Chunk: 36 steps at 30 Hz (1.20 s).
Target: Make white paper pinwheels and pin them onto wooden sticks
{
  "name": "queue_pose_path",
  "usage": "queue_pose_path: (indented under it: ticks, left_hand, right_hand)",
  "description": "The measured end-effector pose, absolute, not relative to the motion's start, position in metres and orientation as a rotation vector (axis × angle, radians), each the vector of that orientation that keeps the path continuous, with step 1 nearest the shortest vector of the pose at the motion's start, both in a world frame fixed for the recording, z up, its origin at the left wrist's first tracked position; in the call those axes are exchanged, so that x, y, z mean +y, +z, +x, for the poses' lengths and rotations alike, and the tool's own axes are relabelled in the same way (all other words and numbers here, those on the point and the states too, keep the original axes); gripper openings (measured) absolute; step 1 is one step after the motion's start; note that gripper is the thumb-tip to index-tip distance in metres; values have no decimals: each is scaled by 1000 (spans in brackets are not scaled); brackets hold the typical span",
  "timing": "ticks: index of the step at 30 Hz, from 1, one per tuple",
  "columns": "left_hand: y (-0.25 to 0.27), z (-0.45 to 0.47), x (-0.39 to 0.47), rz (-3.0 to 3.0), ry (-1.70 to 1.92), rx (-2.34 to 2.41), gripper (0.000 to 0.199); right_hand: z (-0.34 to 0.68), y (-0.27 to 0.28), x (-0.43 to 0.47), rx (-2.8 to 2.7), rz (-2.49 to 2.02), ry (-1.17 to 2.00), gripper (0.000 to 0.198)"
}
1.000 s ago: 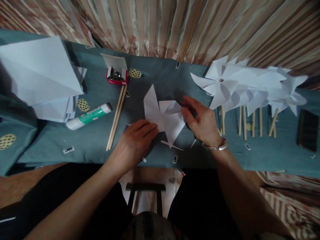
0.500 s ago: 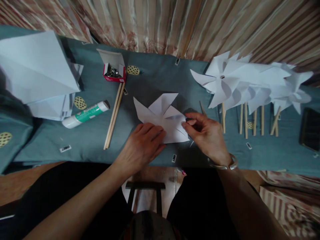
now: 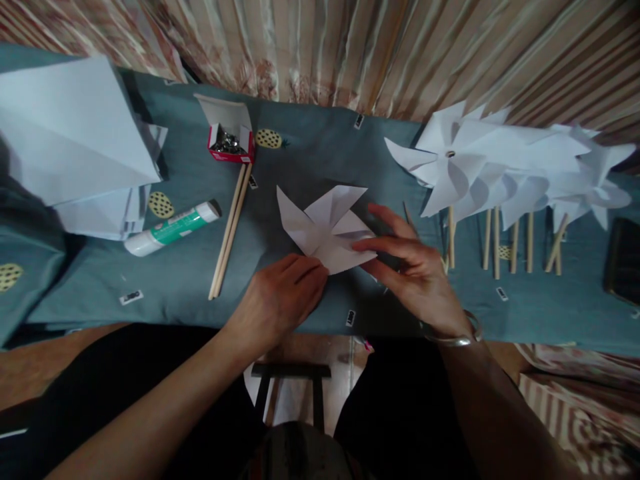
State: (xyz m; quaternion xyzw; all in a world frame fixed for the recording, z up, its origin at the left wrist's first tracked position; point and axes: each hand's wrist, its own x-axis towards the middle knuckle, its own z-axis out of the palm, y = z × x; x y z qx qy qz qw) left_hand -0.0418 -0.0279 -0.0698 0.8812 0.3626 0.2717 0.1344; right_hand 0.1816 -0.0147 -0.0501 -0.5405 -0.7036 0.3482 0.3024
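Observation:
A white paper pinwheel (image 3: pixel 325 230), with its blades folded in, is before me at the middle of the table. My left hand (image 3: pixel 285 293) is closed on its lower left edge, fingertips pinched at the paper. At the right edge, my right hand (image 3: pixel 413 273) has the paper between the thumb below and a finger lying on a blade. Its index finger is raised away from the sheet. Partly hidden behind that hand, scissors (image 3: pixel 408 215) lie on the cloth.
Finished pinwheels (image 3: pixel 465 160) on wooden sticks (image 3: pixel 497 243) overlap at the right, near a dark phone (image 3: pixel 623 257). To the left lie two loose sticks (image 3: pixel 231 230), an open box of metal pins (image 3: pixel 231 143), a glue stick (image 3: pixel 173 229) and stacked white paper (image 3: pixel 75 133).
The pinwheel has shifted slightly right and turned, its lower edge lifting. My right fingers have spread from a pinch, with the index finger raised. My left fingers have drawn in to the paper's edge.

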Motion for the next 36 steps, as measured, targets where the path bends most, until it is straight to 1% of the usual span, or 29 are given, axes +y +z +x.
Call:
queue_pose_path:
  ticks: [2, 3, 5, 7, 11, 17, 25, 36]
  left_hand:
    - [-71, -42, -28, 2514, 806, 1086, 13]
    - [-72, -42, -29, 2498, 812, 1104, 17]
    - [-72, -42, -30, 2478, 805, 1123, 29]
    - [-71, -42, -30, 2489, 767, 1086, 35]
    - [-69, -43, -31, 2528, 699, 996, 27]
    - [-70, -40, -30, 2524, 745, 1027, 21]
    - [-70, -39, -29, 2532, 750, 1035, 19]
    - [-71, -39, -31, 2527, 703, 1030, 20]
  right_hand:
    - [174, -54, -12, -1793, -1428, 930, 12]
    - [171, -56, -11, -1775, -1431, 919, 10]
    - [164, -60, -9, -1789, -1453, 851, 9]
    - [159, -63, -9, -1841, -1499, 733, 8]
    - [153, -67, -10, -1924, -1556, 538, 6]
    - [147, -71, -9, -1989, -1565, 398, 6]
    - [144, -73, -10, -1992, -1551, 364, 8]
    - [141, -73, -15, -2182, -1530, 343, 27]
